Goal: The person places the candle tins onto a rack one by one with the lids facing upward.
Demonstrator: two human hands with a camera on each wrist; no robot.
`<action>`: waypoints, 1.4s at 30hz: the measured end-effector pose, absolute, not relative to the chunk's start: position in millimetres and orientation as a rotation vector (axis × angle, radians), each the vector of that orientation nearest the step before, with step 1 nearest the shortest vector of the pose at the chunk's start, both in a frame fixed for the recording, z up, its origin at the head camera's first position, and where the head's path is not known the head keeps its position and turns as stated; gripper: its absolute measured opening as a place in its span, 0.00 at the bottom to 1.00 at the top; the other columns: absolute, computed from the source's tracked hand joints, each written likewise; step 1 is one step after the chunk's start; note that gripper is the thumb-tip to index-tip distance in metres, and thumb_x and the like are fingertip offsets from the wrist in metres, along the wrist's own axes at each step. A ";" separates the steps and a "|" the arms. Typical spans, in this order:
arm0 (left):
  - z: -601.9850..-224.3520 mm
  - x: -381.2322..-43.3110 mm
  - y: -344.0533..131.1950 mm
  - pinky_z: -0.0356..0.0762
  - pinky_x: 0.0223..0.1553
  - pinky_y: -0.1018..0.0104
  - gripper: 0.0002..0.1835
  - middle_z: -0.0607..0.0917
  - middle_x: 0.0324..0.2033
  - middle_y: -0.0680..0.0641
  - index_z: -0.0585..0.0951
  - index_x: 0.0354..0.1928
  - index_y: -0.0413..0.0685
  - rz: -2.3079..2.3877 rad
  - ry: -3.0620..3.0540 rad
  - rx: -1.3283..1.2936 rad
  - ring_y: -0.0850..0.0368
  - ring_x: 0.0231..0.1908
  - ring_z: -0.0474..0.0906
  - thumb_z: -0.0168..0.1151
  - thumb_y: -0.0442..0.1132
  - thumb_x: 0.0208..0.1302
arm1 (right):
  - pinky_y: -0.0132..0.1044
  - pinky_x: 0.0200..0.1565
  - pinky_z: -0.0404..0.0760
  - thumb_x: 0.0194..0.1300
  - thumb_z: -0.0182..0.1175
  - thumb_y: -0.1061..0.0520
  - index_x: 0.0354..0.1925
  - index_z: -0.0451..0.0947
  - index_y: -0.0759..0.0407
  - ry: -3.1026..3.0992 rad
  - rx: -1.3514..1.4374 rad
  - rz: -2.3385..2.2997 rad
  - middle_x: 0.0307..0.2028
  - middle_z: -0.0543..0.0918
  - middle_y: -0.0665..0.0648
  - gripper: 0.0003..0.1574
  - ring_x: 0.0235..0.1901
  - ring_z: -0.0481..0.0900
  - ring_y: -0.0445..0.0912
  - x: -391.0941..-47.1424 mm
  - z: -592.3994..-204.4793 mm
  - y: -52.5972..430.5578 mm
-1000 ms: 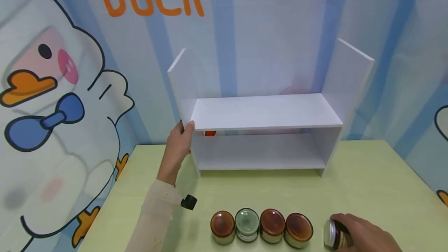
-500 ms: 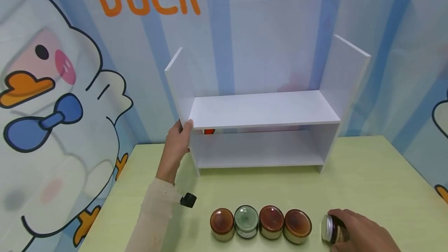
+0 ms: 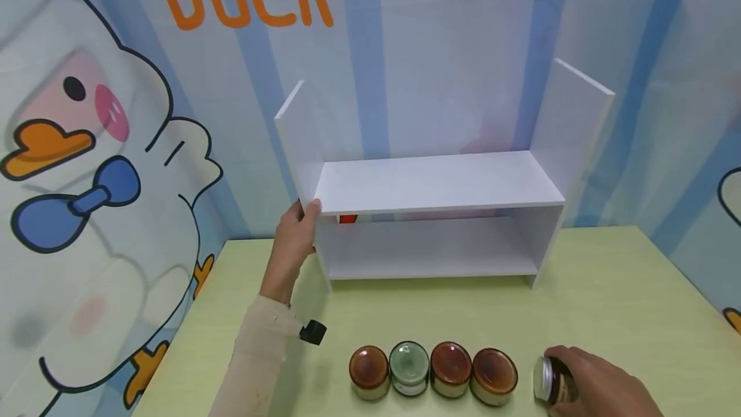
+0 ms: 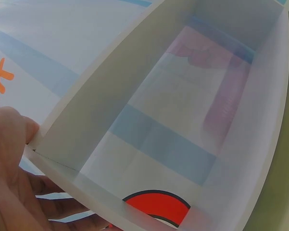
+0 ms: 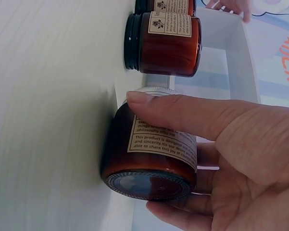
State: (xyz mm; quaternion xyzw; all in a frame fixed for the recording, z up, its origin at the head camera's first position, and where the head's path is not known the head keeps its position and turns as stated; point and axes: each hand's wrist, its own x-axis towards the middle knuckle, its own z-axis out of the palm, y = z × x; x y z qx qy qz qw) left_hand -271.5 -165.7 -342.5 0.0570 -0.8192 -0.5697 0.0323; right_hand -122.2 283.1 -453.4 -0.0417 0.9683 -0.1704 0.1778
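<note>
My left hand [image 3: 294, 237] grips the left side of a white two-tier shelf [image 3: 440, 182] at its middle board. In the left wrist view the thumb is at the front edge and the fingers are around the outer side of the panel. At the lower right, my right hand [image 3: 602, 381] holds an amber glass jar [image 5: 156, 139] with a paper label and a silver lid [image 3: 543, 378]. This jar lies on its side, lid to the left, low over or on the table; contact cannot be told. Thumb and fingers are on opposite sides of it.
Left of the held jar, several jars stand in a row, bottoms up: amber ones [image 3: 494, 375] and a green one [image 3: 409, 367]. The pale green table [image 3: 625, 301] runs back to a duck-print backdrop [image 3: 440, 50] behind the shelf. A small black block [image 3: 313, 332] is at the left cuff.
The head view has shifted slightly. Both hands keep their holds, with no clear movement of the shelf or the jars.
</note>
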 end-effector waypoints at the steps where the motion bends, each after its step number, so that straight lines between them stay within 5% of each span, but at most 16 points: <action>1: -342.6 -271.5 -166.0 0.76 0.55 0.42 0.37 0.68 0.72 0.45 0.61 0.78 0.55 -1.755 -2.521 0.171 0.42 0.65 0.69 0.43 0.65 0.75 | 0.53 0.40 0.82 0.42 0.82 0.40 0.59 0.77 0.58 2.740 -0.121 -0.483 0.48 0.83 0.54 0.49 0.44 0.83 0.52 -122.5 -453.6 283.7; 10: -342.9 -270.4 -168.1 0.76 0.53 0.46 0.37 0.69 0.71 0.46 0.61 0.78 0.58 -1.772 -2.523 0.138 0.44 0.63 0.70 0.43 0.66 0.74 | 0.48 0.37 0.80 0.45 0.80 0.36 0.60 0.76 0.58 2.715 -0.105 -0.542 0.50 0.82 0.53 0.50 0.41 0.82 0.48 -122.3 -454.4 288.7; 17: -344.4 -268.3 -168.9 0.77 0.51 0.47 0.36 0.70 0.70 0.45 0.61 0.78 0.58 -1.774 -2.521 0.131 0.43 0.63 0.71 0.44 0.66 0.74 | 0.51 0.39 0.80 0.48 0.79 0.37 0.63 0.74 0.62 2.675 -0.075 -0.652 0.52 0.82 0.61 0.52 0.44 0.83 0.54 -121.5 -458.6 294.6; 42: -343.6 -270.2 -167.6 0.77 0.53 0.44 0.37 0.69 0.71 0.45 0.60 0.79 0.58 -1.755 -2.517 0.127 0.41 0.64 0.71 0.43 0.66 0.75 | 0.44 0.37 0.77 0.53 0.77 0.39 0.64 0.70 0.63 2.806 -0.114 -0.804 0.51 0.82 0.58 0.50 0.40 0.82 0.48 -113.9 -472.1 306.7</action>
